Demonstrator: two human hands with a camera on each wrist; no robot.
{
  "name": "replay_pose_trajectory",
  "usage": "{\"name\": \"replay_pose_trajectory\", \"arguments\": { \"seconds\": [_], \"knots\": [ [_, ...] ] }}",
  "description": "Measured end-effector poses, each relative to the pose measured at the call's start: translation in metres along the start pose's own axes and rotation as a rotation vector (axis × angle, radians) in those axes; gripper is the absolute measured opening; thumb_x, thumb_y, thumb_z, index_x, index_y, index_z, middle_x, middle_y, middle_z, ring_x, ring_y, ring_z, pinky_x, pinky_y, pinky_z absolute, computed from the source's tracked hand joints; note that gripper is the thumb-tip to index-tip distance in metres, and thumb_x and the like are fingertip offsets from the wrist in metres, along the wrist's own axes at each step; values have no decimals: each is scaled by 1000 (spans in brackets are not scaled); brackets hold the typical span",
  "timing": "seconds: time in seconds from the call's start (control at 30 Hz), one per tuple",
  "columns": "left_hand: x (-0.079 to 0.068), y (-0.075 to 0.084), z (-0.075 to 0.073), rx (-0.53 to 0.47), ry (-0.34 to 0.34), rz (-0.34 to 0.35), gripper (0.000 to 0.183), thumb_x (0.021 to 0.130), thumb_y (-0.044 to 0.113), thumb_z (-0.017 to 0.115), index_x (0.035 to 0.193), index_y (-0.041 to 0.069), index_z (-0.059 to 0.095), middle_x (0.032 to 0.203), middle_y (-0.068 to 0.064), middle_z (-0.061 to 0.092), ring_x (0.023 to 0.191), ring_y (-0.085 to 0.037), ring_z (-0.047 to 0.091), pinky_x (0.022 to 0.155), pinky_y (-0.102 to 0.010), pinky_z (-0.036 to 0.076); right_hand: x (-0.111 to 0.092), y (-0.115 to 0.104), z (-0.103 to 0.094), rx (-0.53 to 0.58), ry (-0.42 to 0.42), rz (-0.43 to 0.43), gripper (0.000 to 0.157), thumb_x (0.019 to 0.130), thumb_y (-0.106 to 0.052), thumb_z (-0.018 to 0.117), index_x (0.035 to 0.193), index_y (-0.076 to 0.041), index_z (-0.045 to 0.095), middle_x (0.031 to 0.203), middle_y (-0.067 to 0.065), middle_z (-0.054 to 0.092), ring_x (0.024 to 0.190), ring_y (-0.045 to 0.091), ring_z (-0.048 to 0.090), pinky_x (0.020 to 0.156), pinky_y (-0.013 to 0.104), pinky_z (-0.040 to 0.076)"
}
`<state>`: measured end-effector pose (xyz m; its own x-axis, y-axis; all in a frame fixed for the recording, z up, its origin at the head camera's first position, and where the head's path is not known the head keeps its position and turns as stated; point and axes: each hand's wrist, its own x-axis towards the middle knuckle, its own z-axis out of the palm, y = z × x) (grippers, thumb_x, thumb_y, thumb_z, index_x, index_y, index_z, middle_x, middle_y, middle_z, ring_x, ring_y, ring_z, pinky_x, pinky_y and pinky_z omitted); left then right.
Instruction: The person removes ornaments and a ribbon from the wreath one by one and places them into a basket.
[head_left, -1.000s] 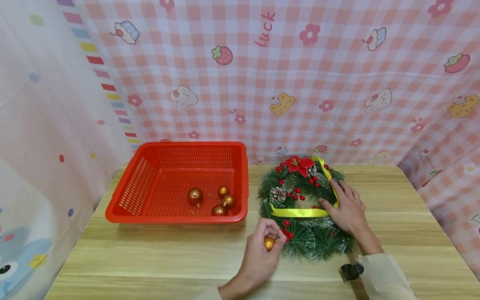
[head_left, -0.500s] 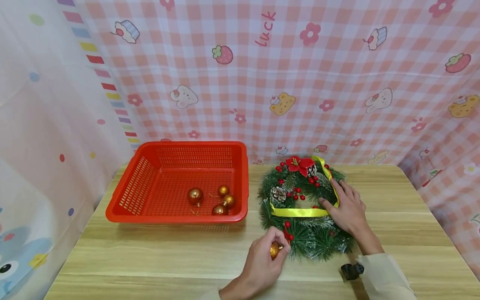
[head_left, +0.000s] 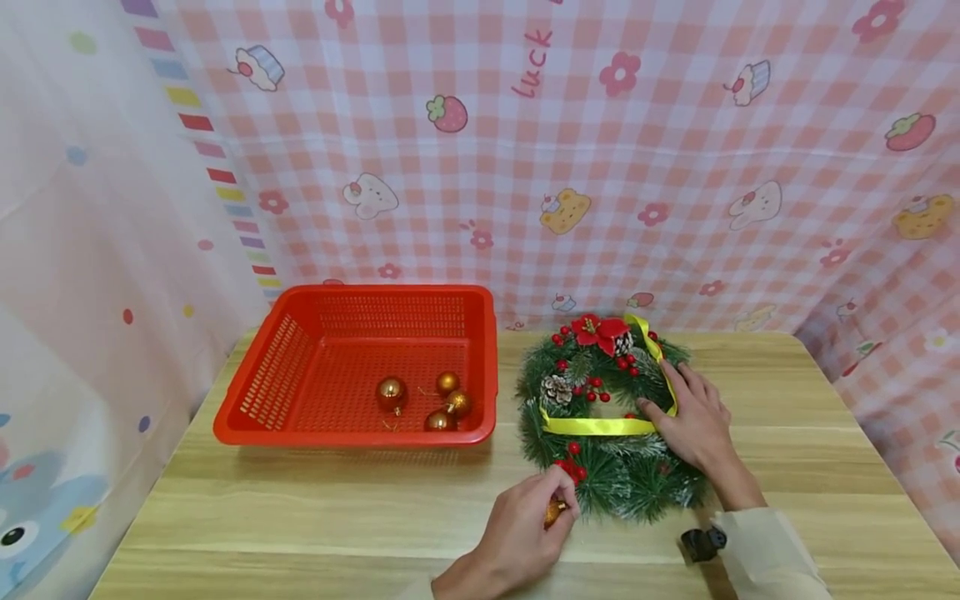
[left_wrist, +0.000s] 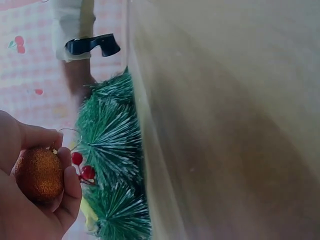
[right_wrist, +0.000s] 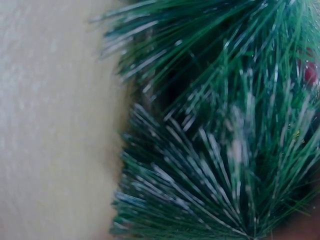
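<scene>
A gold glittery Christmas bauble (left_wrist: 40, 175) is held between the thumb and curled fingers of my left hand (head_left: 517, 529). From its cap a thin wire loop (left_wrist: 75, 134) reaches toward the red berries at the wreath's near left edge. The green wreath (head_left: 611, 483) lies flat on the table, with pine cones, a red flower and a yellow ribbon (head_left: 596, 427) across its middle. My right hand (head_left: 697, 421) rests on the wreath's right side, fingers extended, thumb near the ribbon. In the right wrist view only frosted needles (right_wrist: 200, 150) and tabletop show clearly.
A red plastic basket (head_left: 390, 439) stands left of the wreath. Several gold baubles (head_left: 391, 393) lie in its right half. A black wrist device (head_left: 703, 544) sits by the right sleeve. A pink checked curtain (head_left: 465, 167) hangs behind the wooden table (head_left: 322, 525).
My left hand has shifted slightly toward the table's near edge and turned, keeping the bauble by the red berries. The right hand and the wreath have stayed in place.
</scene>
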<state>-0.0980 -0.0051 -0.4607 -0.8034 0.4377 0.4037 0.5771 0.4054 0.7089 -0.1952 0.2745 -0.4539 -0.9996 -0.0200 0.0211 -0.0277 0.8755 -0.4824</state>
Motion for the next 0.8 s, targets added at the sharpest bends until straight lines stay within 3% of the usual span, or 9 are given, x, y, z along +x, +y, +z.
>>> {"name": "replay_pose_trajectory", "arguments": {
  "seconds": [0.17, 0.33, 0.8],
  "knots": [
    [2, 2, -11, -122, 5, -96, 19, 91, 8, 70, 94, 20, 55, 88, 9, 66, 82, 2, 59, 75, -18, 48, 0, -1, 0, 3, -1, 0, 79, 100, -52, 48, 159, -9, 16, 159, 30, 14, 141, 56, 11, 100, 78, 14],
    [9, 7, -25, -197, 57, -130, 20, 89, 6, 71, 95, 18, 56, 87, 6, 68, 84, -2, 61, 78, -21, 50, 0, -1, 1, 0, -5, 1, 80, 99, -53, 47, 159, -9, 16, 159, 31, 14, 141, 56, 11, 100, 79, 14],
    [29, 4, -74, -225, 165, -184, 17, 92, 5, 68, 100, 15, 56, 92, 0, 69, 92, -10, 65, 89, -33, 49, 1, 0, 2, -7, -8, 7, 80, 99, -52, 49, 159, -10, 16, 159, 30, 14, 141, 55, 11, 99, 79, 14]
  ]
}}
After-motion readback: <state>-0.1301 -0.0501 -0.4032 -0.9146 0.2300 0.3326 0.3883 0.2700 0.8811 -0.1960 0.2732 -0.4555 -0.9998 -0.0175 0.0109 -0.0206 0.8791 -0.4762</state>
